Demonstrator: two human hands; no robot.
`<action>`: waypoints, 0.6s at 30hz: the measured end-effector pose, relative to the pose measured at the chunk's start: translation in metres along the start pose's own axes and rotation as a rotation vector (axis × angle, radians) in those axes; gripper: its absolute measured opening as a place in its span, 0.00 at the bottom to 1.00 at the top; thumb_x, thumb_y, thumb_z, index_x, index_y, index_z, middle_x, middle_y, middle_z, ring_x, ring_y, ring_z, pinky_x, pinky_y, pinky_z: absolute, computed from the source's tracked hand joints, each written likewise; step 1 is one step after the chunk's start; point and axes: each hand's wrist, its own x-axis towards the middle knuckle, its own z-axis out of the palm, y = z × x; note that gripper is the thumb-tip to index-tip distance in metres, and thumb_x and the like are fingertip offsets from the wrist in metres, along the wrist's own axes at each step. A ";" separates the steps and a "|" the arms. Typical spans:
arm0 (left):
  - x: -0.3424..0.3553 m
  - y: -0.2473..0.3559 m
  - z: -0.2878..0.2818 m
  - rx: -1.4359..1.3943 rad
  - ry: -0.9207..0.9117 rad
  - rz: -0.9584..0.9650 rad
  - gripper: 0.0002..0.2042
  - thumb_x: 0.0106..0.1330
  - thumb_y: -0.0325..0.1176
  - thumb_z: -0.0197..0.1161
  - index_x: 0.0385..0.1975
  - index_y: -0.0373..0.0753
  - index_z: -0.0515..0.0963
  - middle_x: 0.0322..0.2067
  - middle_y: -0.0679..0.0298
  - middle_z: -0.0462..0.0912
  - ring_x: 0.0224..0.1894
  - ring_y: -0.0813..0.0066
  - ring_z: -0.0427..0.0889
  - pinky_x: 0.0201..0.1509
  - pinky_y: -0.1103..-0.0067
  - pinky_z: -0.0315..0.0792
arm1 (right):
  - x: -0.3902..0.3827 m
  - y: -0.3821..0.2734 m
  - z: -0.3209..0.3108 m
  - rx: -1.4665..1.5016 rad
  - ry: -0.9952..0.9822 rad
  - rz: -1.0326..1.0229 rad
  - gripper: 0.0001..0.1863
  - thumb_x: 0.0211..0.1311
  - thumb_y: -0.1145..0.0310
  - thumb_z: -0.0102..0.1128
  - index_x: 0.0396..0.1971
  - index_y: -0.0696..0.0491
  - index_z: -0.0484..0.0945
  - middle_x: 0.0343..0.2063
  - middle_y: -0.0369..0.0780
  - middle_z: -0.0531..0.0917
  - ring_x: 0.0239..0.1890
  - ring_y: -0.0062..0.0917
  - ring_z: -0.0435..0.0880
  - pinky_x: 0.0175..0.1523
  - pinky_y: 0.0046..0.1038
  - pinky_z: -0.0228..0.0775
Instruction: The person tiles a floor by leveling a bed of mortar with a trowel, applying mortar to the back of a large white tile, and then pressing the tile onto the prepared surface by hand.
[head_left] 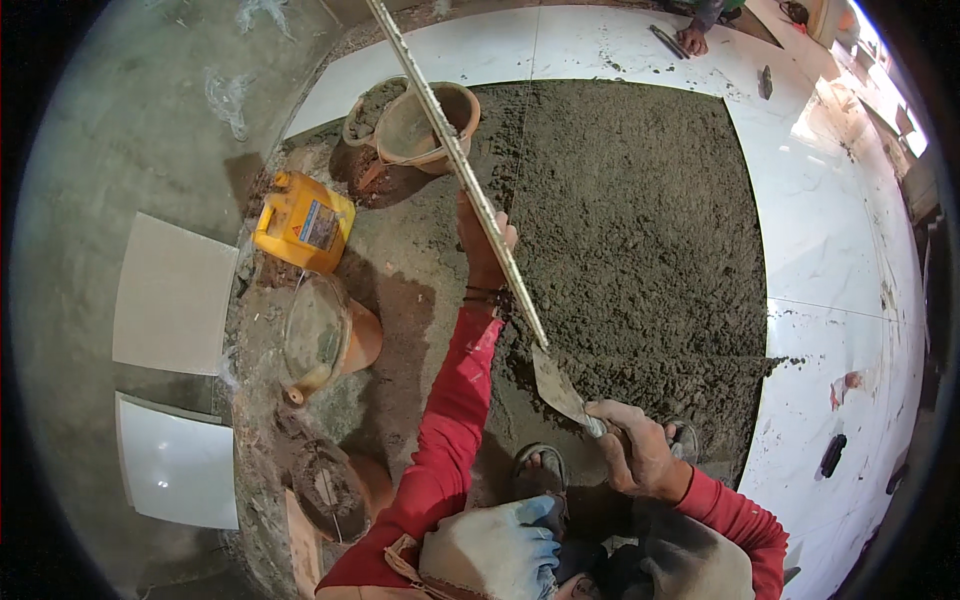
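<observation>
Left hand [478, 242]: wraps around a long straightedge [460, 160]
Right hand [645, 455]: pinches the trowel [557, 388] by its handle
Mortar [630, 220]: lies rough beside white tiles [825, 240]

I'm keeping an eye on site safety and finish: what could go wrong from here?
The long bar in the left hand crosses the bucket in this view; a careless swing might knock it.
The trowel in the right hand is close to the bar's lower end and could scrape it.
Sandalled toes are near the rough mortar, so a step forward might dent it.
</observation>
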 end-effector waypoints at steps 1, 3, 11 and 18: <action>-0.002 0.001 0.000 0.023 0.058 -0.003 0.24 0.69 0.64 0.50 0.25 0.50 0.61 0.11 0.76 0.56 0.08 0.87 0.54 0.08 0.85 0.56 | 0.000 0.000 0.001 -0.002 -0.002 0.004 0.19 0.66 0.75 0.53 0.56 0.61 0.68 0.42 0.52 0.81 0.30 0.41 0.84 0.36 0.34 0.76; -0.002 0.004 -0.004 0.018 0.073 -0.017 0.23 0.71 0.63 0.50 0.24 0.50 0.61 0.11 0.76 0.56 0.07 0.86 0.53 0.08 0.84 0.54 | 0.002 0.001 0.005 -0.082 0.165 -0.214 0.18 0.67 0.75 0.52 0.56 0.61 0.69 0.43 0.51 0.82 0.36 0.41 0.84 0.43 0.33 0.76; -0.013 0.011 -0.015 -0.130 -0.188 0.031 0.20 0.73 0.59 0.48 0.26 0.51 0.66 0.12 0.76 0.61 0.09 0.83 0.62 0.10 0.84 0.57 | 0.013 -0.001 0.003 0.044 0.006 0.021 0.20 0.69 0.74 0.51 0.59 0.57 0.67 0.37 0.46 0.83 0.30 0.34 0.84 0.40 0.30 0.76; -0.039 0.010 -0.001 0.189 0.007 0.019 0.25 0.75 0.60 0.42 0.33 0.43 0.71 0.17 0.71 0.70 0.15 0.82 0.71 0.19 0.79 0.70 | 0.037 -0.014 -0.009 0.017 0.074 -0.021 0.18 0.71 0.71 0.50 0.59 0.57 0.67 0.31 0.41 0.80 0.30 0.26 0.82 0.38 0.29 0.74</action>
